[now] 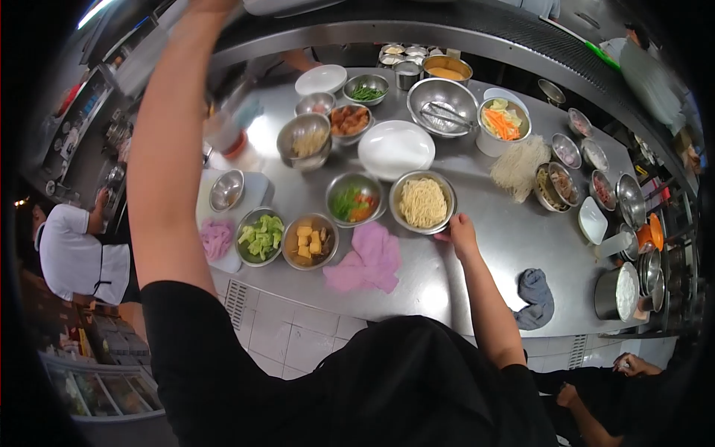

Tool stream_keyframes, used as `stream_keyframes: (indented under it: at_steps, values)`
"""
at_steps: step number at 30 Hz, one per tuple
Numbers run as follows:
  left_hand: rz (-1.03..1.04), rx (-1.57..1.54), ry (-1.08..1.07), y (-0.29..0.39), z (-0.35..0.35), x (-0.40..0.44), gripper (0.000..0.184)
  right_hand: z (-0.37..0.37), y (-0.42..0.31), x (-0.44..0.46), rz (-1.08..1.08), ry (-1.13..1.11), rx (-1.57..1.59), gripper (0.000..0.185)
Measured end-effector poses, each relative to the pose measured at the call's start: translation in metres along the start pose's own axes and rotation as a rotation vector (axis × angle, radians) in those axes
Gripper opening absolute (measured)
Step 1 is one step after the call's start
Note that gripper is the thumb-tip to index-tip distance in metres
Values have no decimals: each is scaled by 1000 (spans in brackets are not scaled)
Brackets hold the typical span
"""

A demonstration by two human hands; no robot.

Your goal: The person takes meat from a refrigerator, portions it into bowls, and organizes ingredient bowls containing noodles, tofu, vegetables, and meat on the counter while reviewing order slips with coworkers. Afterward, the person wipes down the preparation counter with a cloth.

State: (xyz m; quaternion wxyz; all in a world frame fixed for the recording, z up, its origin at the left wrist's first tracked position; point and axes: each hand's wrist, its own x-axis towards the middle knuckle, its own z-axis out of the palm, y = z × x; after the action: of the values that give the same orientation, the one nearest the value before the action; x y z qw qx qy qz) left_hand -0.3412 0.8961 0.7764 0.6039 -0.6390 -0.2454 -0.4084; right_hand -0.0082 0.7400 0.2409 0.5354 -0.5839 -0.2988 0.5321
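Note:
My right hand grips the rim of a steel bowl of pale noodles, its fingers at the lower right side. My left arm stretches up and away to the overhead shelf. Only the base of my left hand shows at the top edge, and its fingers are cut off. Near it, a white dish sits up on the shelf. Beside the noodles stand a bowl of chopped greens and red bits, a white oval plate and a crumpled pink cloth.
Bowls of lettuce, tofu chunks and browned meat crowd the left. Dry noodles, a vegetable tub and a grey cloth lie right. A white-shirted person works at left; another person's hands show lower right.

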Motion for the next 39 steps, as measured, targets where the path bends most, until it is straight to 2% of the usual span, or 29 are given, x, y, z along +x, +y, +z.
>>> stream_keyframes:
  at_steps: [1, 2, 4, 6, 7, 8, 9, 10, 11, 12, 13, 14, 15, 16, 17, 18, 21, 22, 24, 26, 28, 30, 33, 38, 39]
  values:
    - [-18, 102, -52, -22, -7, -16, 56, 2, 1, 5, 15, -8, 3, 22]
    - [-110, -128, 41, 18, -66, 4, 56, 3, 2, 11, 3, 13, 7, 21]
    - [-184, -184, 32, 13, -122, -19, 51, 5, 1, 16, 0, 25, 7, 20]
    - [-450, -229, -125, 4, -168, -58, 25, 3, -7, 14, 34, 29, -2, 20]
    - [-589, -680, 164, 17, -178, -84, 31, 2, -4, 18, 20, 36, 42, 19]
    - [-630, -350, -43, 25, -217, -95, 47, 1, -4, 18, 28, 32, 37, 19]
    - [-690, -515, -155, 28, -244, -124, 49, 0, -5, 17, 20, 19, 56, 21]
    - [-676, -584, -17, 59, -250, -138, 55, -1, -7, 15, 9, 9, 76, 23]
    - [-730, -690, -181, 78, -266, -149, 58, -2, -10, 8, 20, 2, 77, 31]
    - [-828, -878, -357, 92, -280, -168, 60, -5, -12, 0, 25, 17, 72, 31]
    - [-813, -857, -466, 117, -286, -182, 57, -11, -12, -11, 30, 29, 6, 34]
    - [-805, -1106, -684, 132, -290, -205, 51, -17, -13, -22, 33, 40, -62, 37]
    - [-755, -1232, -733, 162, -285, -204, 44, -23, -13, -38, 91, -21, -46, 40]
    - [-705, -1315, -802, 192, -282, -211, 44, -28, -18, -58, 170, -134, -43, 45]
    - [-662, -1370, -669, 229, -279, -229, 42, -33, -22, -76, 283, -232, 7, 48]
    - [-491, -1340, -761, 251, -281, -242, 45, -39, -24, -87, 397, -330, 59, 51]
    - [-365, -1395, -703, 306, -279, -246, 50, -59, -16, -88, 402, -329, 38, 58]
    - [-314, -1410, -710, 319, -278, -250, 50, -62, -18, -82, 392, -308, 42, 58]
    - [-226, -1447, -714, 333, -278, -255, 48, -43, -35, -62, 205, -153, -65, 67]
    - [-131, -1493, -709, 348, -277, -257, 47, -17, -56, -45, 88, -126, -162, 72]
    - [-31, -1513, -748, 359, -275, -262, 45, 2, -59, -20, 86, -52, -320, 63]
    - [-5, -1552, -738, 374, -273, -274, 43, 7, -59, 0, 174, -16, -200, 49]
    - [6, -1567, -757, 397, -265, -295, 40, 3, -41, 13, 96, 6, -50, 39]
    - [24, -1562, -813, 422, -253, -318, 36, -10, -45, 24, 22, -4, 14, 33]
    - [25, -1532, -800, 426, -249, -320, 35, -12, -52, 26, -55, 15, -7, 32]
